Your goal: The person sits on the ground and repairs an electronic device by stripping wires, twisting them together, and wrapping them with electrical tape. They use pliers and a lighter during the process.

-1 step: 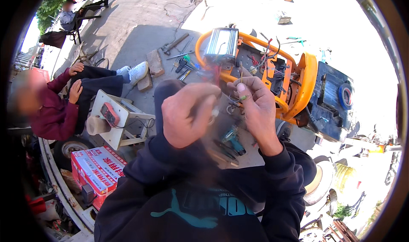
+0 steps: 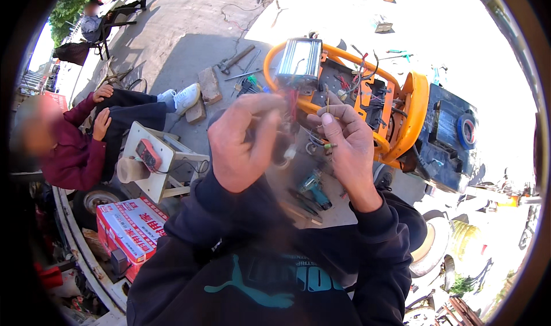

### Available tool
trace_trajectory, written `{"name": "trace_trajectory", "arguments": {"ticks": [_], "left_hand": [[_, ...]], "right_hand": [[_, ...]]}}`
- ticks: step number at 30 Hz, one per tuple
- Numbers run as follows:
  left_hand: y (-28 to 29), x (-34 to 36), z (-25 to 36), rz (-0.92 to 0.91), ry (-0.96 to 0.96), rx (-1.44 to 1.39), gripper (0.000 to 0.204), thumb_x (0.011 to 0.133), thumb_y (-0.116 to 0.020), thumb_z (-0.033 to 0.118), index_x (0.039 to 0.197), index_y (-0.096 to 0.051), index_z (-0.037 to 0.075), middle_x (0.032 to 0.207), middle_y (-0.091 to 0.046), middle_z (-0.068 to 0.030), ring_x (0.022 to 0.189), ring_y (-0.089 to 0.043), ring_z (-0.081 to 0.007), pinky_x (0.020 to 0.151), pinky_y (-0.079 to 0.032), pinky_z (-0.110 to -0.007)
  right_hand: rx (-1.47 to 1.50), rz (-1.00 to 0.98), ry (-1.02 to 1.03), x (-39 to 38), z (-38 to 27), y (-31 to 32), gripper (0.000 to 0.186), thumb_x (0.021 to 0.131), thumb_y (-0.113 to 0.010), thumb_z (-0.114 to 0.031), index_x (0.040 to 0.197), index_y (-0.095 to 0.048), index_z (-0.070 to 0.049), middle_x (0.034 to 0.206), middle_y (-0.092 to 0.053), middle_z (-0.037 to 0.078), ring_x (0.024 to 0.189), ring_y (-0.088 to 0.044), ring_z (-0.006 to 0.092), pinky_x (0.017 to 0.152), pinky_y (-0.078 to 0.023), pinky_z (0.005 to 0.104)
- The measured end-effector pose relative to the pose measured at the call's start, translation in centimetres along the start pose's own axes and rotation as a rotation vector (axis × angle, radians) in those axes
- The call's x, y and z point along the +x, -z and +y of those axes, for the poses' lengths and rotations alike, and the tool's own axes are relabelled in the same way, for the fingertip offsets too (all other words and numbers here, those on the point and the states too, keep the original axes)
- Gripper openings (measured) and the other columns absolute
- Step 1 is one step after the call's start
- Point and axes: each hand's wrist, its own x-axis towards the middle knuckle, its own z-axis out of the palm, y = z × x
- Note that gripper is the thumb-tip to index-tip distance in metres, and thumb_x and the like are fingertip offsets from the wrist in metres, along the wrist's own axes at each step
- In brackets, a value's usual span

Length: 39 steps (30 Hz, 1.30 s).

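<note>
Left hand (image 2: 244, 145) raised, blurred, fingers curled round something unclear, right hand (image 2: 344, 139) pinching thin wires (image 2: 328, 145), both above the orange frame (image 2: 410, 110), silver box (image 2: 298, 62) beyond, seated person (image 2: 74, 148) far left.

Left hand (image 2: 244, 142) and right hand (image 2: 347, 139) raised close together, fingers (image 2: 327, 121) pinched.

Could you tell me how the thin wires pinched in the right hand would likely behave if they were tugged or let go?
The thin wires look slender and bent, so probably floppy and light. The right hand pinches them by fingertips alone, so they would likely slip. They seem to run toward the orange frame, so a tug may meet resistance.
</note>
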Motion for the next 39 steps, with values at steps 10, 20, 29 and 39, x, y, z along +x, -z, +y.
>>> {"name": "trace_trajectory", "arguments": {"ticks": [10, 20, 29, 39], "left_hand": [[1.4, 10.7, -4.8, -0.656, 0.299, -0.159, 0.024, 0.106, -0.063, 0.019, 0.119, -0.068, 0.0, 0.105, -0.069, -0.003, 0.088, -0.059, -0.0069, 0.076, -0.05, -0.023], [-0.8, 3.7, -7.6, -0.02, 0.657, -0.91, 0.019, 0.11, -0.052, 0.02, 0.122, -0.059, 0.007, 0.107, -0.071, -0.0055, 0.085, -0.064, -0.0102, 0.068, -0.051, -0.022], [2.5, 5.2, -5.9, -0.602, 0.146, -0.152, 0.014, 0.105, -0.058, 0.014, 0.113, -0.063, 0.002, 0.108, -0.071, -0.0057, 0.093, -0.064, -0.0132, 0.085, -0.053, -0.032], [0.7, 2.7, -3.5, -0.458, -0.338, 0.361, 0.013, 0.088, -0.07, 0.005, 0.101, -0.069, 0.005, 0.103, -0.07, -0.0104, 0.096, -0.068, -0.0342, 0.086, -0.052, -0.044]], "right_hand": [[0.071, 0.028, -0.064, 1.4, 0.2, 0.4, 0.022, 0.107, -0.056, -0.017, 0.116, -0.061, 0.002, 0.129, -0.068, 0.019, 0.107, -0.071, 0.0196, 0.09, -0.054, 0.0303], [0.112, -0.034, -0.044, 0.5, 0.9, 0.7, 0.016, 0.107, -0.051, -0.012, 0.111, -0.061, -0.001, 0.092, -0.067, 0.008, 0.093, -0.064, 0.0146, 0.093, -0.051, 0.0318], [0.021, -0.126, -0.051, -0.5, 1.5, 0.9, 0.023, 0.102, -0.067, -0.015, 0.117, -0.071, 0.002, 0.097, -0.072, 0.004, 0.08, -0.065, 0.0085, 0.073, -0.052, 0.0242], [-0.082, 0.14, 0.153, -1.9, 3.5, -1.5, 0.043, 0.096, -0.075, -0.007, 0.135, -0.059, 0.002, 0.091, -0.068, 0.001, 0.077, -0.061, 0.0041, 0.071, -0.048, 0.02]]}}
